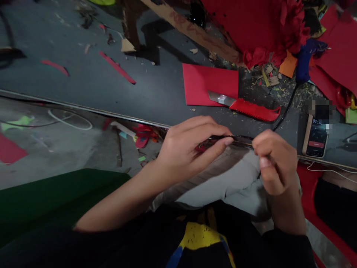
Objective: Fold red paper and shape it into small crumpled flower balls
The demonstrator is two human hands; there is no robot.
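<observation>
A thin black cable (242, 136) stretches between my two hands at the table's front edge. My left hand (189, 147) pinches it between thumb and fingertips, palm turned inward. Closed around the cable a short way to the right is my right hand (276, 158), with its fingers curled. Beyond that hand, the cord runs up to a blue glue gun (304, 61). Just past my hands lies a red utility knife (255, 109), its blade out over a red sheet of paper (203, 82).
A phone (316, 136) lies at the right by the table edge (111, 116). Farther back are a red decorated piece (251, 26), a cardboard strip (192, 29) and scattered scraps. Red paper strips (117, 67) lie to the left. A green surface (69, 193) stands at lower left.
</observation>
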